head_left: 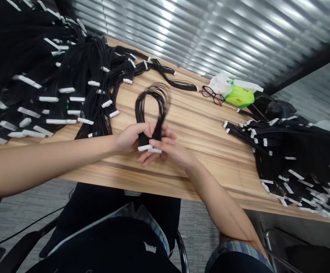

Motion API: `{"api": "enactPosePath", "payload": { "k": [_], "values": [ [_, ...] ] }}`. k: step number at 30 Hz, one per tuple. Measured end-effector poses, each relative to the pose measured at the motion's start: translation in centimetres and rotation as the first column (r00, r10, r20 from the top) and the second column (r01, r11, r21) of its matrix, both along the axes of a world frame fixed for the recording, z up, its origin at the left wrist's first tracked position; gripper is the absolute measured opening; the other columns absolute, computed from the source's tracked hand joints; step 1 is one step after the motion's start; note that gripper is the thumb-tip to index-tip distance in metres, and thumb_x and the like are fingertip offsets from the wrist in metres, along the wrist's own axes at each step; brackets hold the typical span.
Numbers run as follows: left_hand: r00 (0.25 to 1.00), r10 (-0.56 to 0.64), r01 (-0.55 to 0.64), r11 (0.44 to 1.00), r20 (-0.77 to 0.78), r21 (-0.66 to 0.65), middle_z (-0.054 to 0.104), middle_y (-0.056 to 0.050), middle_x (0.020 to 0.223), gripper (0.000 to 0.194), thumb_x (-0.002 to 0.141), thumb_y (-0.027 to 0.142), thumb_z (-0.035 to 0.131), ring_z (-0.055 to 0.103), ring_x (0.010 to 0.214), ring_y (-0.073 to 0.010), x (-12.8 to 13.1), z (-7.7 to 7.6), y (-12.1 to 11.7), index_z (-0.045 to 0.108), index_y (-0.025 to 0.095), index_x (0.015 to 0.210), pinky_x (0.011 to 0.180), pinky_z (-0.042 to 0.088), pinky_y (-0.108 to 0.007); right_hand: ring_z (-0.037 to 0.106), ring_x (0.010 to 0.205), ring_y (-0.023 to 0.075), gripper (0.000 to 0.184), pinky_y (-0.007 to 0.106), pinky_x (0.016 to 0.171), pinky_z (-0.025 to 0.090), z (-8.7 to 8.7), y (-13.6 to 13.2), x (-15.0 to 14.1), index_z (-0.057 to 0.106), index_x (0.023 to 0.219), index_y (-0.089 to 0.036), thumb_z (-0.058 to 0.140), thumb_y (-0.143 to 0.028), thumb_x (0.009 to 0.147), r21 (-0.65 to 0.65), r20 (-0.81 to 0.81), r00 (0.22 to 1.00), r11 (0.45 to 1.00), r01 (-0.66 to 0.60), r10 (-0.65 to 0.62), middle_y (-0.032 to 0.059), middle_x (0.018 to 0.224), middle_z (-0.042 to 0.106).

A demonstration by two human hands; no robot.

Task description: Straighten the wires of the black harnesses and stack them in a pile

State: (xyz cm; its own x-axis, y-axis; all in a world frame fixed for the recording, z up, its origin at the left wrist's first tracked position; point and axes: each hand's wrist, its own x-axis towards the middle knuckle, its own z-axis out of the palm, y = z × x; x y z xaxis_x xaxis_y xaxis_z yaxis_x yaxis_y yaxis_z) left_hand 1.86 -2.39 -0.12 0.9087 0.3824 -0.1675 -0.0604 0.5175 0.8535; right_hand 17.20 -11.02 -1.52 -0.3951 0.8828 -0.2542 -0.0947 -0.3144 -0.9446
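Note:
Both hands hold one black wire harness [140,110] above the near part of the wooden table. Its thin wires arch upward in a loop, and its two white connectors [150,149] sit side by side at the bottom. My left hand [131,137] is closed around the wires near the left connector. Thumb and fingers of my right hand [169,146] pinch the other end beside the right connector. Some fingertips lie behind the harness and are partly hidden. The top of the loop is blurred.
A large heap of black harnesses [76,72] with white connectors covers the table's left side. Another pile [298,159] lies at the right. Toward the back are eyeglasses [212,95], a green packet [239,96], white tissue [220,83] and a few loose harnesses [179,82].

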Motion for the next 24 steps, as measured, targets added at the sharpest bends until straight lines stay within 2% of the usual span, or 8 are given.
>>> {"api": "enactPosePath", "payload": {
  "k": [2, 3, 6, 8, 11, 14, 17, 24],
  "values": [
    [0.986, 0.166, -0.166, 0.986, 0.011, -0.024, 0.073, -0.004, 0.097, 0.034, 0.061, 0.026, 0.056, 0.070, 0.091, -0.0211, 0.4, 0.0, -0.2, 0.050, 0.020, 0.094, 0.078, 0.056, -0.029, 0.080, 0.082, 0.0235, 0.058, 0.039, 0.083, 0.062, 0.0, -0.3, 0.3, 0.075, 0.096, -0.017, 0.062, -0.073, 0.089, 0.293, 0.321, 0.901, 0.935, 0.198, -0.291, 0.0127, 0.096, 0.085],
    [0.972, 0.235, -0.235, 0.972, 0.008, -0.022, 0.071, -0.002, 0.095, 0.032, 0.061, 0.025, 0.056, 0.069, 0.092, -0.0194, 0.6, -0.1, -0.3, 0.048, 0.021, 0.092, 0.078, 0.055, -0.027, 0.079, 0.086, 0.0246, 0.057, 0.038, 0.083, 0.060, -0.1, -0.4, 0.5, 0.075, 0.099, -0.018, 0.063, -0.073, 0.088, 0.506, 0.450, 0.764, 0.837, 0.209, -0.462, 0.0129, 0.099, 0.084],
    [0.928, 0.372, -0.372, 0.928, -0.013, 0.000, 0.066, 0.001, 0.088, 0.025, 0.063, 0.019, 0.057, 0.065, 0.088, -0.0142, 1.0, -0.6, -0.8, 0.047, 0.020, 0.086, 0.078, 0.051, -0.022, 0.077, 0.093, 0.0282, 0.055, 0.037, 0.079, 0.055, -0.4, -0.6, 0.5, 0.074, 0.105, -0.018, 0.070, -0.069, 0.085, 0.850, 0.523, 0.380, 0.500, -0.166, -0.763, 0.0146, 0.102, 0.084],
    [0.914, 0.402, -0.401, 0.916, -0.048, 0.033, 0.060, 0.002, 0.081, 0.016, 0.070, 0.019, 0.061, 0.058, 0.078, -0.0117, 1.1, -1.0, -1.2, 0.050, 0.019, 0.082, 0.072, 0.048, -0.021, 0.076, 0.086, 0.0259, 0.042, 0.034, 0.070, 0.050, -0.7, -0.5, 0.1, 0.074, 0.101, -0.017, 0.064, -0.057, 0.093, 0.842, 0.514, 0.286, 0.412, -0.349, -0.809, 0.0143, 0.097, 0.084],
    [0.928, 0.361, -0.355, 0.932, -0.095, 0.078, 0.057, 0.002, 0.074, 0.016, 0.077, 0.025, 0.067, 0.053, 0.070, -0.0107, 1.0, -1.1, -1.6, 0.053, 0.017, 0.078, 0.065, 0.043, -0.021, 0.072, 0.075, 0.0220, 0.029, 0.033, 0.063, 0.044, -1.3, -0.2, -0.3, 0.071, 0.096, -0.018, 0.051, -0.038, 0.100, 0.835, 0.539, 0.280, 0.460, -0.303, -0.794, 0.0121, 0.089, 0.081],
    [0.948, 0.311, -0.301, 0.945, -0.065, 0.126, 0.068, -0.002, 0.093, 0.027, 0.077, 0.031, 0.073, 0.063, 0.084, -0.0130, 0.9, -0.3, -1.5, 0.062, 0.018, 0.097, 0.076, 0.049, -0.022, 0.065, 0.064, 0.0178, 0.031, 0.032, 0.059, 0.045, -1.7, 0.4, -0.3, 0.067, 0.098, -0.020, 0.048, -0.044, 0.101, 0.798, 0.455, 0.525, 0.591, 0.118, -0.719, 0.0064, 0.080, 0.075],
    [0.961, 0.276, -0.267, 0.944, -0.021, 0.195, 0.072, -0.002, 0.107, 0.050, 0.080, 0.034, 0.076, 0.065, 0.083, -0.0132, 0.9, 0.3, -1.1, 0.059, 0.022, 0.126, 0.082, 0.053, -0.025, 0.053, 0.049, 0.0117, 0.040, 0.028, 0.051, 0.044, -1.9, 0.9, -0.5, 0.063, 0.092, -0.023, 0.052, -0.061, 0.097, 0.464, 0.136, 0.740, 0.702, 0.540, -0.659, -0.0018, 0.066, 0.067],
    [0.973, 0.210, -0.173, 0.939, -0.098, 0.298, 0.065, -0.002, 0.067, 0.031, 0.097, 0.041, 0.061, 0.058, 0.058, -0.0126, 0.6, -1.4, 0.0, 0.074, 0.014, 0.093, 0.059, 0.047, -0.022, 0.069, 0.060, 0.0160, 0.046, 0.030, 0.059, 0.059, -1.5, 0.3, -0.8, 0.074, 0.087, -0.021, 0.074, -0.066, 0.081, 0.062, -0.070, 0.858, 0.857, 0.512, -0.508, 0.0023, 0.071, 0.077]
  ]
}}
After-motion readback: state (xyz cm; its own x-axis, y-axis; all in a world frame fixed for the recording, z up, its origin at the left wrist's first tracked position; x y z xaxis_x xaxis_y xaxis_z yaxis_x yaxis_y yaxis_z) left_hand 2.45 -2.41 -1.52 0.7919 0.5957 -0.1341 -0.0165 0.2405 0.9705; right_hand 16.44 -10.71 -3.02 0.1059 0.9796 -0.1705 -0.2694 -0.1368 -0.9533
